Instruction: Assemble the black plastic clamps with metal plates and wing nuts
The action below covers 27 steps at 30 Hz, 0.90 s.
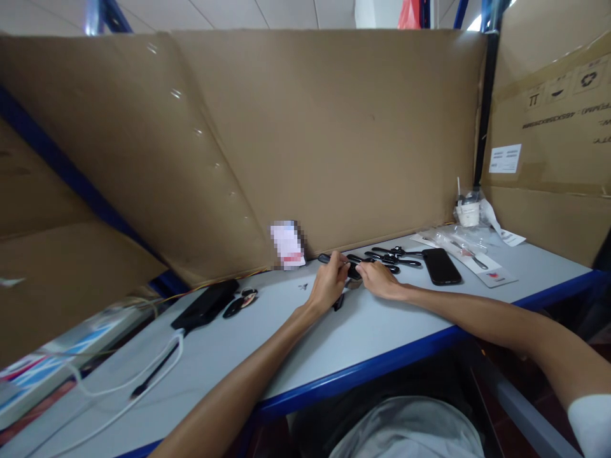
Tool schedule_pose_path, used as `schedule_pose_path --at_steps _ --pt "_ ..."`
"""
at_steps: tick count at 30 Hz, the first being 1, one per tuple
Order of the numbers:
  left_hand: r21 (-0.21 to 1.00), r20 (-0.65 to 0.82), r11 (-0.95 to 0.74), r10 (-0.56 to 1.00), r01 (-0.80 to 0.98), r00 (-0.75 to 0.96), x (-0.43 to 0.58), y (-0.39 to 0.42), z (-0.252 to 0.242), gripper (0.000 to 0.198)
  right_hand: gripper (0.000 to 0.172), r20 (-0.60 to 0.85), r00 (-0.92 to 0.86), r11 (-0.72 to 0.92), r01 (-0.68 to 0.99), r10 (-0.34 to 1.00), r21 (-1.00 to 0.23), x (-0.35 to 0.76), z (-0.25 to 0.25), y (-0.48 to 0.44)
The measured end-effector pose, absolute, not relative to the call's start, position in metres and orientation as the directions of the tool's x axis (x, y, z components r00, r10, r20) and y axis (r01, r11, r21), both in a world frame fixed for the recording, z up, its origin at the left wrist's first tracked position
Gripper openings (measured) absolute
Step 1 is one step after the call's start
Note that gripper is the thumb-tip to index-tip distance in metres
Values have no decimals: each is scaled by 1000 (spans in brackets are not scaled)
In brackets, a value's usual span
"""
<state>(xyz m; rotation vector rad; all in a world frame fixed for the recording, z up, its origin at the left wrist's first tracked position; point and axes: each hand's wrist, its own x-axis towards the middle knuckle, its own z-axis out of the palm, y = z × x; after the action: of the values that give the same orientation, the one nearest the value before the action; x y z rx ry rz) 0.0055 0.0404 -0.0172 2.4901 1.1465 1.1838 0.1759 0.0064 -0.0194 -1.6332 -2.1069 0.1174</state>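
My left hand [329, 280] is closed, its fingers pinching a black two-handled tool [354, 272] that looks like a spokeshave. From the other side, my right hand [380, 280] grips the same tool with thumb and fingertips. Much of it is hidden behind the fingers. Just behind and to the right lie several similar black two-handled tools [401, 257]. A small black piece [338, 301] rests on the table below the left hand; its kind is unclear.
Right of the tools lie a black phone [442, 266] and a packaged item on a card [487, 267]. A plastic cup [468, 210] stands at the far corner. To the left are a black box [206, 304], keys [241, 303] and a white cable [138, 381]. Cardboard [334, 140] walls the back.
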Motion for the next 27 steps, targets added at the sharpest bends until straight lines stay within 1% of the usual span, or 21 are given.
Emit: schedule_pose_path --at_steps 3,8,16,21,27 --pt "439 583 -684 710 582 394 5 40 -14 5 43 303 -188 291 893 934 -342 176 -18 5" --pt "451 575 -707 697 545 429 3 41 -14 5 43 294 -188 289 891 937 -350 175 -17 4" --pt "442 588 -711 690 547 422 1 46 -18 4 44 296 -194 289 902 935 -320 176 -17 4" --pt "487 576 -729 682 480 451 2 44 -15 5 45 290 -206 297 900 935 -318 176 -19 5" --pt "541 578 -714 700 445 420 1 40 -7 8 44 295 -182 279 900 938 -334 177 -18 7"
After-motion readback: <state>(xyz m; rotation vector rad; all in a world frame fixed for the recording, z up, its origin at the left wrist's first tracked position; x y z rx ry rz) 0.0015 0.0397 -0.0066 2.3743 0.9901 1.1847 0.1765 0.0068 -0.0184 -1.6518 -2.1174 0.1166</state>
